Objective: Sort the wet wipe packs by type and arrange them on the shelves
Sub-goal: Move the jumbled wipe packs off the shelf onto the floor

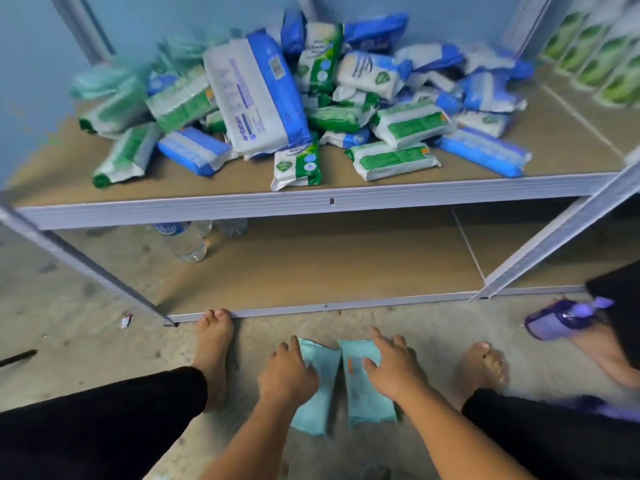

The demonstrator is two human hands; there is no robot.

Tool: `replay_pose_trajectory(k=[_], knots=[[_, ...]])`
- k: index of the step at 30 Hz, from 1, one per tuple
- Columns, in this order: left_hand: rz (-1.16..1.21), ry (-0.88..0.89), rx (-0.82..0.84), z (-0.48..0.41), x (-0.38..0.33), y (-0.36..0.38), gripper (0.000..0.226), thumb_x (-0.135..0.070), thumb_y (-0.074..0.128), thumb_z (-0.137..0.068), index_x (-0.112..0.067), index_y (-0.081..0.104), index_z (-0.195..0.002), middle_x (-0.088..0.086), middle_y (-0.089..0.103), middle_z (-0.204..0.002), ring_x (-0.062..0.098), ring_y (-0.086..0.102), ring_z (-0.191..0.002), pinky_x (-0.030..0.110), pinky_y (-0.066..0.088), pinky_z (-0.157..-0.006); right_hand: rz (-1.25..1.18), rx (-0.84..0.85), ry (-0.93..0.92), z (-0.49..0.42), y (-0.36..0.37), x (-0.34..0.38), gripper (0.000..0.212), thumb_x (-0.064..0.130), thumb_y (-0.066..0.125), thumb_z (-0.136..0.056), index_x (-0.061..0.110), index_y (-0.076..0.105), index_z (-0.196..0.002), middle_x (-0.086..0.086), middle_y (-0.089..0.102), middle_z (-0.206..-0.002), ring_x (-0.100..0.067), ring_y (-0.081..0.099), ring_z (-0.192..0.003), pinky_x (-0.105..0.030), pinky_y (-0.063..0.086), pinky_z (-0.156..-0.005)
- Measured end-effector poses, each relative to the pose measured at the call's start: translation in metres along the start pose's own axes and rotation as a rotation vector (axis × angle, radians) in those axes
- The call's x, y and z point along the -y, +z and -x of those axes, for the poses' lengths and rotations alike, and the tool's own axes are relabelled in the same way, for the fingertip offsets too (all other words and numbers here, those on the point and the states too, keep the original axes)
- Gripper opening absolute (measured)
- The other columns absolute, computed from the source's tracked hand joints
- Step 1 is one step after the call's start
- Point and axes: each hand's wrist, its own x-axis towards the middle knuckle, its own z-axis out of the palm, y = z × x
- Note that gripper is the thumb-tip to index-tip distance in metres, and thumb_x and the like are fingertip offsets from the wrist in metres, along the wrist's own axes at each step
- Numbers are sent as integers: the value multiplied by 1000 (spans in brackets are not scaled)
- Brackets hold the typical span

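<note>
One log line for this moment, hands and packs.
left hand: grips left teal pack | right hand: grips right teal pack | packs: on floor | pile: upper shelf

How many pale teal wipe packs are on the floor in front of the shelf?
2. Left teal pack lies under the left hand, right teal pack beside it under the right hand. Blurred shelf pile may hold more.

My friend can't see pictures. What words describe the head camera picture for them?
A person's left hand holds the left teal pack and the right hand the right teal pack, side by side on the floor between bare feet. Behind them, a jumbled pile of blue and green packs lies on a shelf.
</note>
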Motion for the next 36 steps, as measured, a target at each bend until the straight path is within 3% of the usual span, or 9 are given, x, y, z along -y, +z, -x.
replay_pose_trajectory(k=[5,8,13,17,26,31,33,36], knots=[[-77,194,-208,36,-28,-95,53,-39,47,-92,-19,38,-140,5,51,-132,28,49,-121,40,49,-90,-161,-195,-125,36,-90,39,69,45,52,-98,31,23,-159,-7,31,-159,-29,31,-145,-39,37,-114],[-130,308,-386,61,-46,-157,53,-42,48,-91,-24,41,-140,1,51,-133,26,50,-123,40,50,-92,-163,-318,-197,60,-143,62,69,46,54,-97,32,26,-158,-6,27,-162,-28,29,-148,-41,35,-114],[-173,475,-622,87,-64,-241,43,-43,48,-88,-26,50,-128,-3,55,-120,23,55,-112,39,54,-80,-54,-498,-343,86,-214,86,56,44,58,-94,30,45,-147,5,44,-144,-19,45,-131,-37,46,-104],[-162,515,-739,83,-70,-274,42,-40,51,-89,-24,54,-128,-3,57,-119,23,57,-107,38,54,-74,27,-584,-420,86,-252,100,48,42,56,-95,29,52,-141,9,46,-142,-16,46,-129,-37,48,-101],[-189,481,-802,39,-106,-285,44,-49,46,-92,-28,56,-130,-3,55,-120,21,53,-109,32,42,-67,99,-652,-471,49,-281,122,37,33,55,-95,24,62,-130,5,55,-122,-18,54,-111,-38,53,-87],[-115,403,-752,24,-111,-289,54,-65,42,-92,-34,57,-133,-1,52,-123,25,57,-105,34,48,-74,220,-539,-479,37,-291,130,66,17,57,-83,35,47,-146,6,41,-117,-20,38,-116,-41,47,-97],[-72,374,-751,22,-115,-291,55,-69,43,-90,-33,60,-129,-1,52,-119,25,61,-98,35,51,-74,299,-496,-443,36,-293,135,78,19,58,-79,41,36,-151,6,37,-121,-22,36,-117,-43,45,-98],[-45,340,-736,22,-123,-293,49,-69,50,-89,-29,61,-115,-2,50,-110,24,60,-88,36,52,-69,349,-469,-398,36,-295,140,82,19,61,-80,36,28,-154,2,34,-134,-26,32,-125,-44,43,-103]])
